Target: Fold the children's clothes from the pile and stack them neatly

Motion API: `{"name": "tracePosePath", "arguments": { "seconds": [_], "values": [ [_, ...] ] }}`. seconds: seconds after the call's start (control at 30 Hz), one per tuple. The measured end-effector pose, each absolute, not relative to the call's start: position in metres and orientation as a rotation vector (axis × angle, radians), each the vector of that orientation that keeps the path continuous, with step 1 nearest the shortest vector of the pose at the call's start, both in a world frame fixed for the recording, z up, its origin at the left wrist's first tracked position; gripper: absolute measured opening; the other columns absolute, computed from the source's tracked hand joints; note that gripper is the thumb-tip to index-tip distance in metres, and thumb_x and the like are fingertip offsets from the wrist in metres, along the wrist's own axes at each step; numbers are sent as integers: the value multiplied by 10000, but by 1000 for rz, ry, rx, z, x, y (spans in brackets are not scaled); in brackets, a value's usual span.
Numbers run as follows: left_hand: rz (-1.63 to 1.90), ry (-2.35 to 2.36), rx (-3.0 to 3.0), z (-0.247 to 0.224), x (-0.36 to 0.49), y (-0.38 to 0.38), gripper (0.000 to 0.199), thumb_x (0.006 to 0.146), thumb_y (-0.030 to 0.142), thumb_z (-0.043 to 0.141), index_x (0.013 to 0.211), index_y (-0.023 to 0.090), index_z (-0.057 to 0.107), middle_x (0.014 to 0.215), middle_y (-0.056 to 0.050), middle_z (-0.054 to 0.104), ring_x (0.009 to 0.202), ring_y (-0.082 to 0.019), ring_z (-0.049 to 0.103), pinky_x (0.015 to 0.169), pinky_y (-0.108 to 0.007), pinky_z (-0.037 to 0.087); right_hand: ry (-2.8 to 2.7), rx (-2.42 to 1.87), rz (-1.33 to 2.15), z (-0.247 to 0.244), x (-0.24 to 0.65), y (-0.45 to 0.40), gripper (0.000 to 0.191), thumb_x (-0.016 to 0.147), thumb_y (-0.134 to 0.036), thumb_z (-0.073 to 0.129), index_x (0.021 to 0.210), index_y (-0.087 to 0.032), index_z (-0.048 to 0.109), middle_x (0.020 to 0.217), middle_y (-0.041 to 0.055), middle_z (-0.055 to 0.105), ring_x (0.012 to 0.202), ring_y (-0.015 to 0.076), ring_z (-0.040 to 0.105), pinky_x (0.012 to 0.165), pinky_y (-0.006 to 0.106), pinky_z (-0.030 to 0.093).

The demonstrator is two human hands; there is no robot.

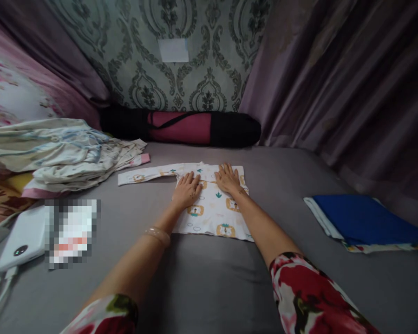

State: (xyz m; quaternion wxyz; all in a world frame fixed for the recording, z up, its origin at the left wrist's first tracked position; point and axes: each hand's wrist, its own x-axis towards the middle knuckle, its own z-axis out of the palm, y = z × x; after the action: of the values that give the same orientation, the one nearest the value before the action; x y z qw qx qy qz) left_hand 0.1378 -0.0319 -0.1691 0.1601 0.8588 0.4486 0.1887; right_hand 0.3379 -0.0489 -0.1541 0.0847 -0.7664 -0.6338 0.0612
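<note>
A small white long-sleeved shirt (pixel 209 218) with lion and leaf prints lies spread on the grey bed sheet. One sleeve stretches out to the left, while the other appears folded across the top of the body. My left hand (pixel 187 189) rests flat on the shirt's upper left, near where the sleeve joins, its fingers stretched out. On the upper right, my right hand (pixel 228 178) presses flat on the folded part with fingers apart. Neither hand grips the cloth.
Crumpled clothes (pixel 80 153) are heaped at the left. Nearer lies a white power bank (pixel 28 236) with a cable (pixel 9 278), beside a blurred-out item (pixel 73 234). Folded blue cloth (pixel 362 218) sits at the right. A black and maroon long bag (pixel 181 127) lines the wall.
</note>
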Motion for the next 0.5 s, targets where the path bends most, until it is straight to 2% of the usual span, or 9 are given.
{"name": "tracePosePath", "arguments": {
  "seconds": [0.23, 0.37, 0.5],
  "values": [
    [589, 1261, 2391, -171, 139, -31, 514, 923, 378, 457, 1389, 165, 495, 1553, -150, 344, 1456, -341, 246, 1188, -483, 132, -1887, -2318, 283, -148, 340, -47, 615, 1010, -425, 208, 1539, -111, 241, 1623, 115, 127, 1490, 270, 55, 1184, 521, 64],
    [482, 1329, 2492, -166, 140, -34, 544, 956, 385, 393, 1435, 129, 435, 1555, -168, 332, 1453, -325, 261, 1185, -473, 166, -1892, -2341, 273, -137, 323, -42, 596, 999, -345, 271, 1531, -79, 248, 1619, 158, 111, 1489, 294, 61, 1179, 526, 66],
    [304, 1446, 2639, -161, 141, -38, 581, 987, 398, 310, 1476, 87, 351, 1562, -161, 319, 1458, -268, 266, 1193, -415, 194, -2050, -2125, 180, -141, 299, -40, 580, 1003, -351, 255, 1533, -115, 259, 1618, 117, 155, 1490, 244, 85, 1190, 484, 51]
  ]
}}
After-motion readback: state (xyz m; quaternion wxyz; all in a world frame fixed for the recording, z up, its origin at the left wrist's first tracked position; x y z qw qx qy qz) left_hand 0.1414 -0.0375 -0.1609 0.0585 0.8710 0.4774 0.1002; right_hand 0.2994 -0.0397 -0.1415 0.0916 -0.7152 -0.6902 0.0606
